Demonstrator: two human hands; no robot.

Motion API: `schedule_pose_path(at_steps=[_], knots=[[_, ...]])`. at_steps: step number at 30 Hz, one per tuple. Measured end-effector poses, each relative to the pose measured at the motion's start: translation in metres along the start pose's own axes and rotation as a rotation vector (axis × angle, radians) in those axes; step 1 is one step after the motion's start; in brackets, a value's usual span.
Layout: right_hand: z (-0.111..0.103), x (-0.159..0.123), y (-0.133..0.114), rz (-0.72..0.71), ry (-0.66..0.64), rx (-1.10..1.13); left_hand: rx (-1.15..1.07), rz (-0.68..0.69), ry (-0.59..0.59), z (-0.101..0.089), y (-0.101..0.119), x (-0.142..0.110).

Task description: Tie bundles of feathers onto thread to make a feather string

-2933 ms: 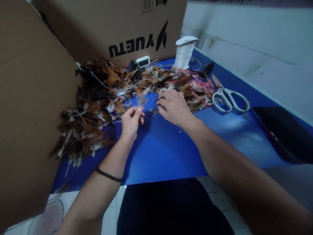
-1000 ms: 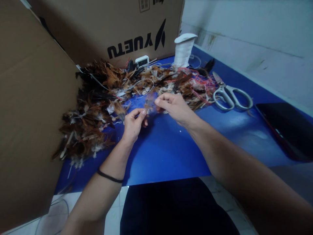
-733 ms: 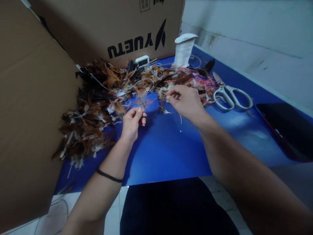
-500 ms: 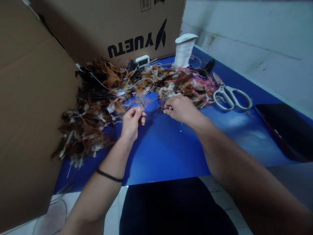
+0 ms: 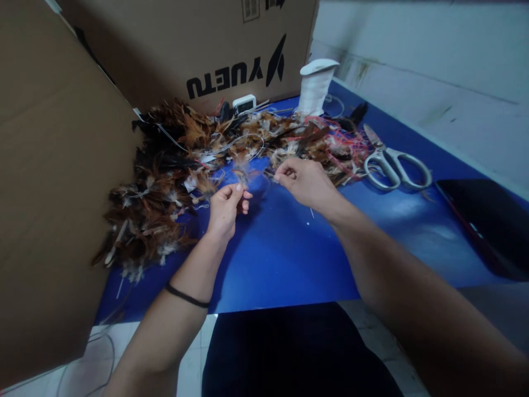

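Between thumb and fingers, my left hand (image 5: 227,207) pinches a small bunch of brown feathers (image 5: 243,175) by its base, the tips fanned upward and blurred. To its right, my right hand (image 5: 303,179) is closed in a pinch on a small dark feather (image 5: 269,173), which points left toward the bunch. A large heap of brown, black and white feathers (image 5: 239,135) lies along the back of the blue table (image 5: 281,259), just beyond both hands. More tied feather clusters (image 5: 144,220) spread down the left side.
Grey-handled scissors (image 5: 397,165) lie to the right, near pink netting (image 5: 347,143). A dark tablet-like device (image 5: 487,220) rests at the right edge. Behind the heap stand a white tapered container (image 5: 316,88) and a small white digital device (image 5: 244,103). Cardboard boxes (image 5: 165,38) wall the back and left.
My right hand has lifted slightly, and the dark feather in its fingers now points nearer to the left hand's bunch. The whole view has shifted a little.
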State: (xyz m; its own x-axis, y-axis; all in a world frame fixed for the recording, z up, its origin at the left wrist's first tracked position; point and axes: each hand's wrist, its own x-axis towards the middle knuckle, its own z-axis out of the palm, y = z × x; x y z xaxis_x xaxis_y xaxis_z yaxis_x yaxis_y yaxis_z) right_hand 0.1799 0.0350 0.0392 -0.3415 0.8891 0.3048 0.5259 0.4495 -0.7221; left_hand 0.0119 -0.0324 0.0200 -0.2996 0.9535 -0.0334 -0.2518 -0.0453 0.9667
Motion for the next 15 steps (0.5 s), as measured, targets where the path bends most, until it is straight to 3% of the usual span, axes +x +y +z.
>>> schedule_pose_path(at_steps=[3, 6, 10, 15], knots=[[0.001, 0.0, -0.006, 0.078, 0.044, 0.458, 0.026, -0.008, 0.023, 0.0, -0.002, 0.001], [0.002, -0.004, -0.017, 0.115, 0.02, 0.748, 0.12, 0.028, 0.044, 0.0, -0.004, 0.0], [0.008, -0.011, -0.029, 0.115, -0.007, 0.894, 0.438, 0.207, 0.043, -0.001, -0.005, -0.002], [0.018, -0.015, -0.036, 0.111, 0.055, 0.887, 0.851, 0.522, 0.014, -0.004, -0.006, -0.004]])
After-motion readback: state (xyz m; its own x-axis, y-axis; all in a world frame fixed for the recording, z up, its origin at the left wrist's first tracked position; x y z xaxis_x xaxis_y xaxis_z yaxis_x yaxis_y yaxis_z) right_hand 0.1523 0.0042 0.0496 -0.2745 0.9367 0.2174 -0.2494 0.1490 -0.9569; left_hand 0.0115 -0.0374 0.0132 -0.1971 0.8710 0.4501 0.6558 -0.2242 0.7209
